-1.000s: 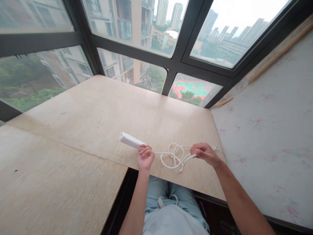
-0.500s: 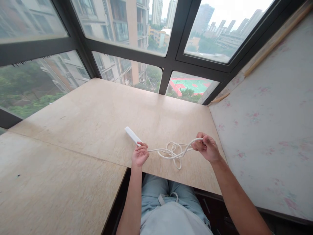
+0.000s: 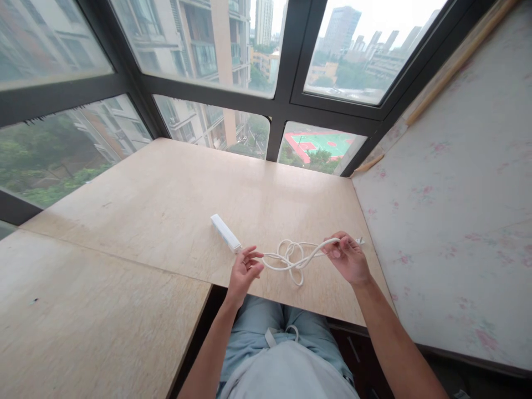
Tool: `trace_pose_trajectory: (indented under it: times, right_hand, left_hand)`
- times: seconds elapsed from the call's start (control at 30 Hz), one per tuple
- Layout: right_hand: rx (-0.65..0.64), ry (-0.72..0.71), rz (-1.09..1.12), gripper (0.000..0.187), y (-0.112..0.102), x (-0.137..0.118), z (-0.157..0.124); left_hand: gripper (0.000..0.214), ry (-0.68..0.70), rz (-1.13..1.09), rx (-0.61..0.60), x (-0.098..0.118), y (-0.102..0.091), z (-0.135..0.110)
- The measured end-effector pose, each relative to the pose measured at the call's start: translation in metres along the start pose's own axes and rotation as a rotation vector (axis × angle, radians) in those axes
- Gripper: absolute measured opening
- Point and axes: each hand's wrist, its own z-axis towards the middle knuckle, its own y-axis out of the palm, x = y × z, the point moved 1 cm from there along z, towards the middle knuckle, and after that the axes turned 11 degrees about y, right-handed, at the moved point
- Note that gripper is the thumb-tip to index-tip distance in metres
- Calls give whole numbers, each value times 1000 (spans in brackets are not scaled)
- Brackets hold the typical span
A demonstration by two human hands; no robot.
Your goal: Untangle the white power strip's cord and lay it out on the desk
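Left hand (image 3: 243, 271) sits fingers spread, loosely touching the white cord (image 3: 291, 256) where it leaves the power strip (image 3: 225, 233), which lies flat on the counter (image 3: 166, 194). Right hand (image 3: 348, 259) pinches the cord's far end, lifting it off the tangled loops.
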Motion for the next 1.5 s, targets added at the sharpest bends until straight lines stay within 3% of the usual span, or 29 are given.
trace_pose_trajectory:
  times: [0.1,0.2,0.43,0.57,0.7,0.8,0.87,0.97,1.07,1.13,1.2,1.3,1.43,1.5]
  right_hand:
    - [-27,-24,-26,33,-3,-1,-5]
    - [-54,-47,-63,32,-4,-5,-9]
    - [86,-104,26,28,-22,-13,-18]
    - [-47,41,104,35,-33,-5,-27]
    - [-159,231,-23,40,-37,5,-35]
    - [-127,388,-201,43,-43,14,-34]
    - [-49,414,-335,44,-50,21,-29]
    - [174,282,-575,45,-61,29,-20]
    - [468,-96,-865,33,-55,27,-24]
    - [541,-382,-980,21,-35,25,-36]
    - [380,-561,-1016,22,-5,31,-48]
    - [-141,-525,-1077,36,43,60,-48]
    - [-247,-223,-1262,43,80,116,0]
    - [-320,-148,-1285,36,91,135,31]
  left_hand:
    - [42,220,481,-203,-5,5,-6]
    - [20,312,639,-299,-9,5,1]
    - [14,443,697,-153,3,0,22]
    - [9,369,706,-70,8,-1,26]
    - [4,314,643,-76,12,9,33]
    - [6,353,688,-160,18,21,45]
    - [12,354,741,-266,21,28,54]
    - [21,271,822,-424,22,34,64]
    - [30,158,854,-466,19,37,65]
    - [33,103,841,-471,15,40,63]
    - [34,87,830,-475,11,43,60]
    - [35,119,827,-435,7,47,54]
    - [29,181,816,-385,6,48,43]
    - [25,244,874,-364,4,45,33]
